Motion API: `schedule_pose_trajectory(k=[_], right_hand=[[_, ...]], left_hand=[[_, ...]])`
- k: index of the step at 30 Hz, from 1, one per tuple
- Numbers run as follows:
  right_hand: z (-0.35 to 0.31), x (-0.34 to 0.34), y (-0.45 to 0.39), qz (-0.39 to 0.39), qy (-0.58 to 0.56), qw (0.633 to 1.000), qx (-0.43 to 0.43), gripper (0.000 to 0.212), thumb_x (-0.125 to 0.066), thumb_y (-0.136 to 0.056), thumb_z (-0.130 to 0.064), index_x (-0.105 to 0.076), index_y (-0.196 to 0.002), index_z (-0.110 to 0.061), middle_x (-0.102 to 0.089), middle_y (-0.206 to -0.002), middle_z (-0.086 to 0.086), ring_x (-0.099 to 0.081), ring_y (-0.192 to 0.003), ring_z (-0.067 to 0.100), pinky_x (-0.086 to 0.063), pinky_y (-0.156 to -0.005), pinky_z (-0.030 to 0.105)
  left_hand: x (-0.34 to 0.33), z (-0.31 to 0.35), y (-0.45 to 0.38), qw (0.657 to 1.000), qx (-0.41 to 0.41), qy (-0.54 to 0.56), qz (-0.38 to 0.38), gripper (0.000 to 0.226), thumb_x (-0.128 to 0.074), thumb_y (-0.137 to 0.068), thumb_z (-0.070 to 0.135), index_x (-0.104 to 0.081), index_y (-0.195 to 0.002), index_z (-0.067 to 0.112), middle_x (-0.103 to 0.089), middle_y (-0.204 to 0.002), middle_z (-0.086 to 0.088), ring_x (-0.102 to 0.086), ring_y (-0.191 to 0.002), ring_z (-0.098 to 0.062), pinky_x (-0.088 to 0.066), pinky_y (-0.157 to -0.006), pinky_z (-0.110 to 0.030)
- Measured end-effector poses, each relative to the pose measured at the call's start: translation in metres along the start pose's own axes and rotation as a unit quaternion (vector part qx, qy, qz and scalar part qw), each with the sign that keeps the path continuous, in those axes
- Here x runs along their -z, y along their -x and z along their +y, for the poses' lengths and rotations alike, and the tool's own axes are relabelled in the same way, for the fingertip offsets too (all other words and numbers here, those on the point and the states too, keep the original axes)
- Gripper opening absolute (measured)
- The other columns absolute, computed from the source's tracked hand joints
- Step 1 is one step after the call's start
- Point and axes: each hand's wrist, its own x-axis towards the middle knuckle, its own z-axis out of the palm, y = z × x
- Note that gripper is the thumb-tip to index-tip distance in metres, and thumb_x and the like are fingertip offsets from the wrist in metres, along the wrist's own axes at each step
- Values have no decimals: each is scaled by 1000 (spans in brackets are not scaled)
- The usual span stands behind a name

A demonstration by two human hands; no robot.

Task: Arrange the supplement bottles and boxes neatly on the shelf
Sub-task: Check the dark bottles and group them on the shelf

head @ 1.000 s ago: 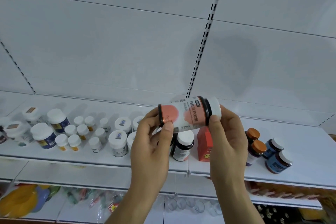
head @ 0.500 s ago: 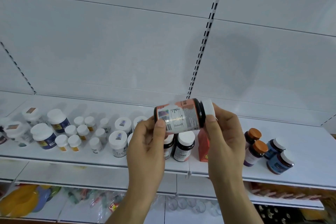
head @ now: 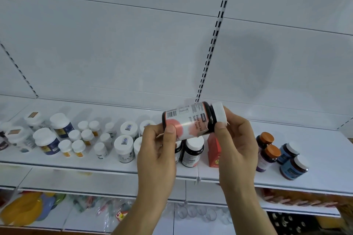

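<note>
I hold a dark supplement bottle [head: 191,120] with a pink and white label and a white cap sideways above the white shelf [head: 238,181]. My left hand [head: 158,150] pinches its base end, thumb on the label. My right hand [head: 236,139] grips the neck and cap end. Just below the bottle, a matching dark bottle [head: 192,151] stands upright on the shelf beside a red box [head: 214,150], which my right hand partly hides.
Left of my hands the shelf carries several white-capped jars [head: 124,145] and small bottles [head: 76,147]. On the right stand two orange-capped bottles [head: 267,150] and two blue-labelled ones [head: 292,164]. A lower shelf holds bagged goods [head: 107,208].
The bottle has been turned about its long axis between my hands, so the barcode and then the printed name face me. It stays at the same height above the shelf.
</note>
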Motion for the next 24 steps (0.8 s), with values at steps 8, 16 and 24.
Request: schedule_pose_trajectory(k=[8, 16, 24], right_hand=[[6, 4, 1, 1, 65, 998, -16, 15, -64, -96, -26, -65, -109, -19, -76, -98, -1, -73, -96, 22, -58, -83, 37], [1, 3, 3, 2, 84, 996, -7, 17, -71, -91, -30, -62, -105, -26, -74, -93, -9, -70, -88, 7, -54, -72, 18], [-7, -3, 7, 0, 109, 994, 6, 42, -86, -75, -40, -57, -105, -29, -68, -94, -8, -64, -77, -4, -47, -63, 9]], left_hand=[[0, 0, 6, 998, 9, 61, -32, 17, -51, -95, 33, -59, -104, 21, -70, -108, 19, -64, -103, 6, -45, -81, -8], [0, -3, 11, 998, -38, 2, -42, 15, -54, -92, 32, -58, -105, 24, -68, -118, 14, -66, -100, -1, -48, -76, -9], [1, 2, 14, 998, -43, -25, -39, 17, -55, -90, 39, -58, -99, 26, -71, -100, 8, -68, -80, 0, -45, -68, -7]])
